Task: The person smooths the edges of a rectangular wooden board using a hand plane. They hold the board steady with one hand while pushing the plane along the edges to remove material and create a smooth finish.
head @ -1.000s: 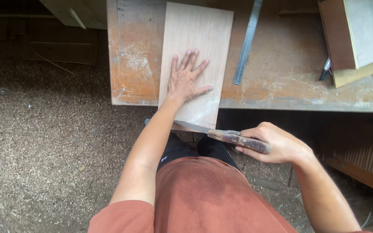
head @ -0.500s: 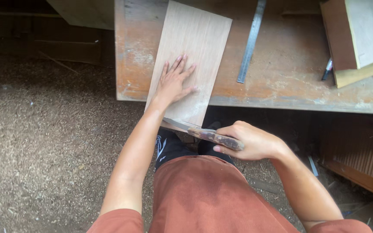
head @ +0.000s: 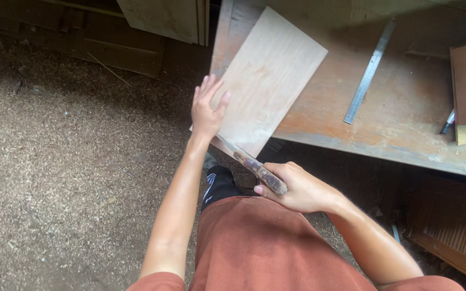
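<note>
Board (head: 268, 75) now lies skewed, its near corner off the desk (head: 405, 129) edge; left hand (head: 207, 110) has slid to that edge, spread flat. Right hand (head: 297, 188) is wrapped round the saw (head: 252, 164) handle. Risk: the overhang flexes, the blade jumps toward the left fingers.

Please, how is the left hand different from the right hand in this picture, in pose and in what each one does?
The left hand lies open with fingers spread, flat on the thin wooden board; the right hand is closed in a fist around the saw handle. The left hand is over the workbench edge, while the right hand is lower, off the bench, near the person's body. Both are bare.
</note>
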